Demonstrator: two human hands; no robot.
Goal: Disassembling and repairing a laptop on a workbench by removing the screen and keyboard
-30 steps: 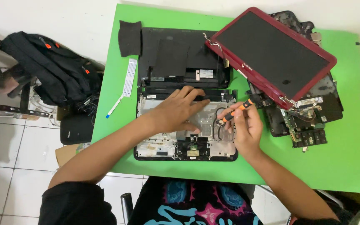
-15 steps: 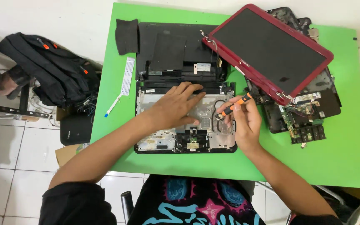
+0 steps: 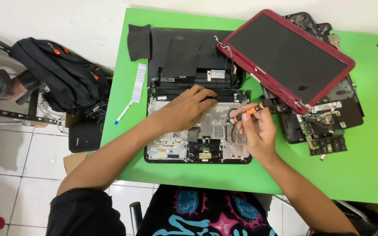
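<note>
My left hand [image 3: 187, 109] lies flat, fingers spread and grasping nothing, on the opened laptop base [image 3: 197, 131], which sits in the middle of the green bench [image 3: 364, 166]. My right hand [image 3: 257, 131] grips an orange-and-black screwdriver [image 3: 248, 112], its tip down at the base's right side near a black cable. A red-framed laptop screen [image 3: 287, 57] lies tilted at upper right, over a circuit board [image 3: 320, 126]. A white ribbon cable [image 3: 137, 85] rests to the left.
</note>
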